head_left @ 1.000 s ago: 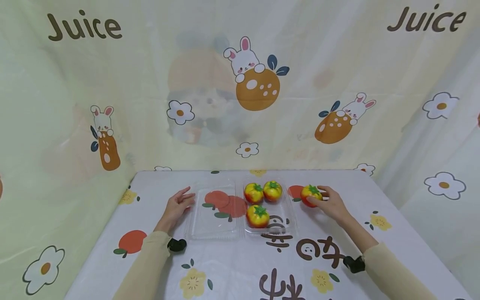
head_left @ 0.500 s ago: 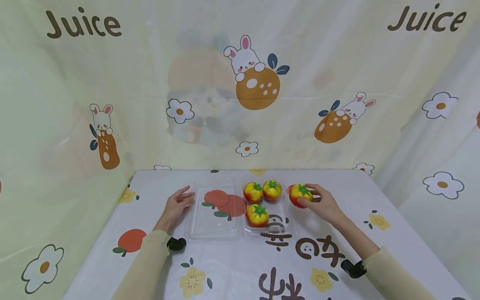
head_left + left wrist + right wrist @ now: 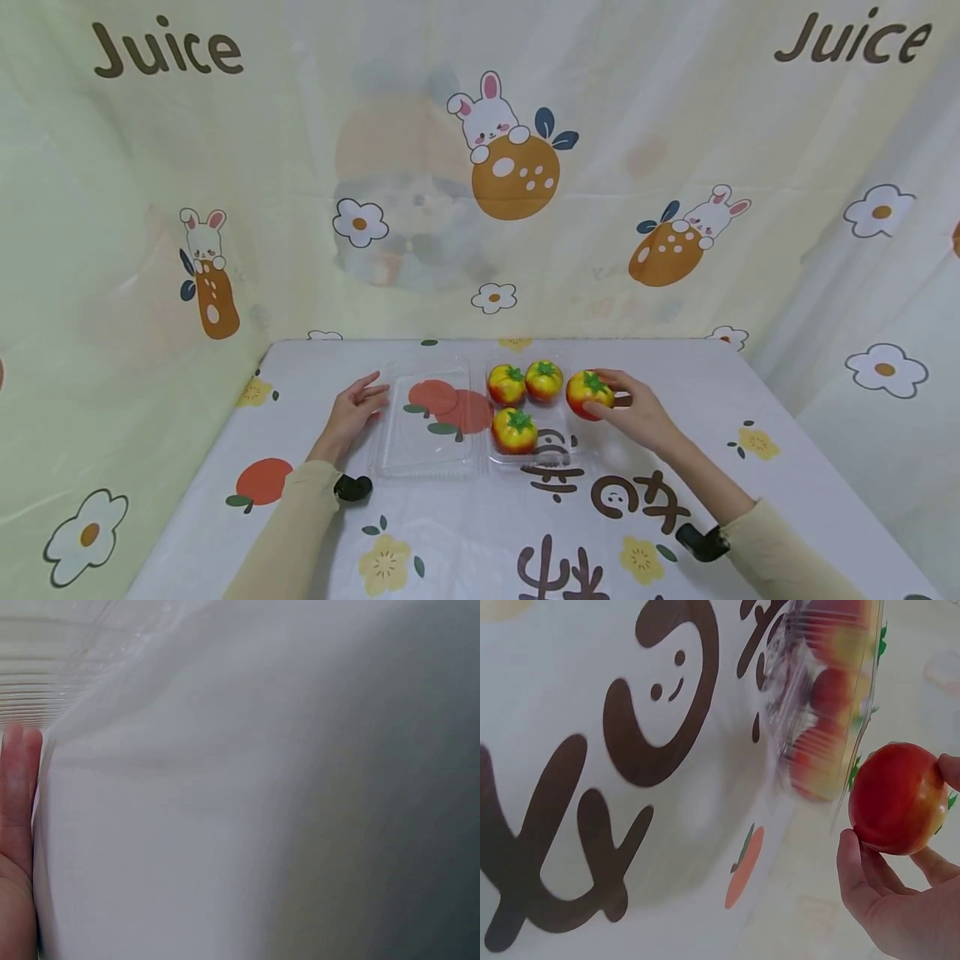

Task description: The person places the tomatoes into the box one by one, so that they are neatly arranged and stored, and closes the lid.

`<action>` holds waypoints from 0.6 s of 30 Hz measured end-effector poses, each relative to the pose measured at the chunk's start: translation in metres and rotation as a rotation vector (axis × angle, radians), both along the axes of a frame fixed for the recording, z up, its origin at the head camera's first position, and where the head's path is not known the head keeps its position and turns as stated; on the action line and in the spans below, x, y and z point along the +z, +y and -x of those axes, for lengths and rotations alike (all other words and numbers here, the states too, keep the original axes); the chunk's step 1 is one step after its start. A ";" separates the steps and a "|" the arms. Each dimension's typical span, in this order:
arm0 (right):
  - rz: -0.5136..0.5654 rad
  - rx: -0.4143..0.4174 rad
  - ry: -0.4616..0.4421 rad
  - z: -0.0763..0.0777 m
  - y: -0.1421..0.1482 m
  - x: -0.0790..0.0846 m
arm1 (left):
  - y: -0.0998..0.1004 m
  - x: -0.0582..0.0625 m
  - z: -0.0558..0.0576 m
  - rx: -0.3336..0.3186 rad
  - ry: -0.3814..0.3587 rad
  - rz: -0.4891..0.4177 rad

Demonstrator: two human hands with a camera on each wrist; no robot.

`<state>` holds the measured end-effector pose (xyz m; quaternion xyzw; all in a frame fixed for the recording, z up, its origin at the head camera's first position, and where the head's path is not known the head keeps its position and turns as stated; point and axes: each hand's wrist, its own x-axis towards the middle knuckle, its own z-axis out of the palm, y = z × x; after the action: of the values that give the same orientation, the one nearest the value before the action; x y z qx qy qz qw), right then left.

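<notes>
My right hand (image 3: pixel 637 410) grips a red and yellow toy fruit with a green leafy top (image 3: pixel 589 395), like a persimmon or tomato, just right of a clear plastic clamshell box (image 3: pixel 558 457). In the right wrist view the held fruit (image 3: pixel 897 799) sits between thumb and fingers, raised off the cloth. Three like fruits lie in the box's right half: a back-left one (image 3: pixel 506 385), a back-right one (image 3: pixel 543 381) and a front-left one (image 3: pixel 514 431). By the left edge of the box's spread lid (image 3: pixel 427 454), my left hand (image 3: pixel 356 417) rests with loose, extended fingers.
A white printed cloth (image 3: pixel 450 542) covers the table. Behind it hangs a pale curtain (image 3: pixel 420 317) with rabbit and flower prints, and more curtain closes in both sides. Dark wrist cameras sit at the left cuff (image 3: pixel 352 488) and the right cuff (image 3: pixel 702 542).
My right hand has carried the fruit leftward, from over the printed red fruit on the cloth to beside the box's right edge. My left hand and the box have stayed put.
</notes>
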<state>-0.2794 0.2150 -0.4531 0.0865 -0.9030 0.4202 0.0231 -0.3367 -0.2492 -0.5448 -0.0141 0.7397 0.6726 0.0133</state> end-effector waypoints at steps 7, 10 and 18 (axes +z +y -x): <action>-0.013 0.016 -0.007 -0.003 -0.013 0.001 | 0.000 -0.002 0.000 0.011 0.001 -0.005; -0.006 0.028 -0.003 -0.004 -0.018 0.000 | -0.001 -0.002 -0.001 0.011 0.004 -0.009; -0.004 0.061 -0.003 -0.009 -0.031 -0.002 | -0.001 0.000 0.000 0.001 0.007 0.017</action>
<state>-0.2704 0.1838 -0.4547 0.1132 -0.9009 0.4190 0.0087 -0.3369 -0.2497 -0.5451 -0.0121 0.7454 0.6664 0.0104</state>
